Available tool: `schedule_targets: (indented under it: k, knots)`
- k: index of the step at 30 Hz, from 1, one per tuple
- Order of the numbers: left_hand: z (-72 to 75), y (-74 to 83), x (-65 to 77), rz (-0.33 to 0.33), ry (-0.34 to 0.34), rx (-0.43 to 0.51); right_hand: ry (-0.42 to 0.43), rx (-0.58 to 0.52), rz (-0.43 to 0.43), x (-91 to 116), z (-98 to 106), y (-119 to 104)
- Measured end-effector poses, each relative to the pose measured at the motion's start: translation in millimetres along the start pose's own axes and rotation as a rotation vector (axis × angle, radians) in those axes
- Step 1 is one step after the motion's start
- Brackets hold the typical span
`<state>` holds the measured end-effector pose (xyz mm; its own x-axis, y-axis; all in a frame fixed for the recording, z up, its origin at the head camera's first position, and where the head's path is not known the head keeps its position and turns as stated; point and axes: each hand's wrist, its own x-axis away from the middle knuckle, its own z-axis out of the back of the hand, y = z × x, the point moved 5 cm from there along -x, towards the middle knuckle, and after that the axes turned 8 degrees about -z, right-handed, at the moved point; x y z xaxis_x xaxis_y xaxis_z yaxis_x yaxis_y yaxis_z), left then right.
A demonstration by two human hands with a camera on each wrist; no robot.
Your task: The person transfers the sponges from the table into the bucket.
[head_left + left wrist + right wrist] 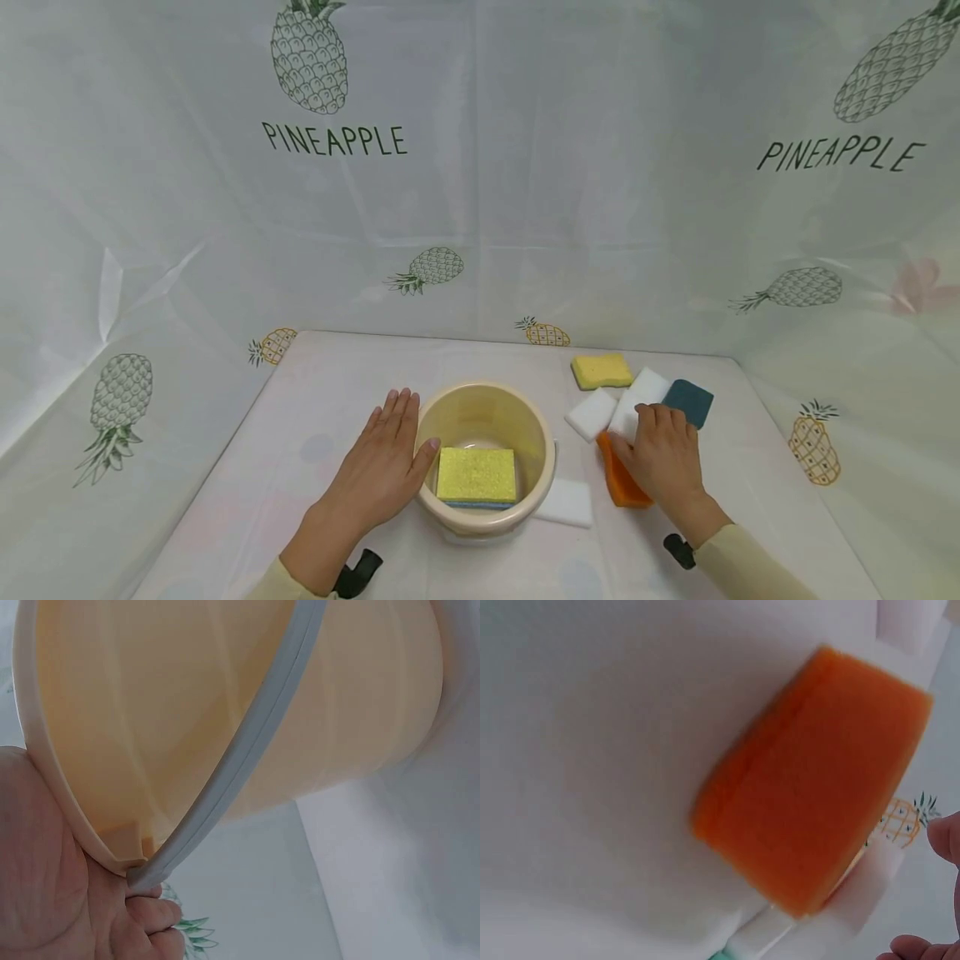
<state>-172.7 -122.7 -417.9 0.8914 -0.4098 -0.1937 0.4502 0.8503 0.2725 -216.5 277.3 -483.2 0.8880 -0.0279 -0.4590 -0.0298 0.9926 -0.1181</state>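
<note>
My left hand (382, 462) rests against the left rim of a cream bucket (486, 523), fingers straight, thumb over the edge. The left wrist view shows its palm at the rim, beside the end of the grey bucket handle (232, 757). Inside the bucket lies a yellow sponge (476, 475) with a blue underside. To the right, my right hand (663, 458) is over an orange sponge (621, 479) and overlaps a white sponge (647, 389). In the right wrist view, thumb and fingers stand apart, off to the side of the orange sponge (817, 780).
Beyond the right hand lie a dark teal sponge (688, 402), a smaller white sponge (592, 414) and a yellow sponge (602, 371). Another white sponge (566, 502) lies against the bucket's right side. A pineapple-print sheet (555, 208) hangs behind the table.
</note>
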Motion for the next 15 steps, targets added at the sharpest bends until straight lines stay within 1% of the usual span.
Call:
schedule_targets:
  k: [4, 7, 10, 15]
  knots:
    - [0.6, 0.6, 0.2, 0.001, -0.002, 0.003, 0.023, -0.006, 0.043, 11.1, 0.0, -6.5]
    - [0.6, 0.5, 0.0, 0.004, -0.009, 0.005, 0.014, 0.000, 0.052, 21.8, 0.6, -11.9]
    - [0.7, 0.4, 0.3, 0.007, -0.016, 0.009, -0.019, 0.020, 0.055, 33.4, 0.7, -15.8]
    - [1.1, 0.4, 0.5, 0.004, -0.020, 0.014, -0.117, 0.053, 0.034, 50.1, 0.5, -13.4]
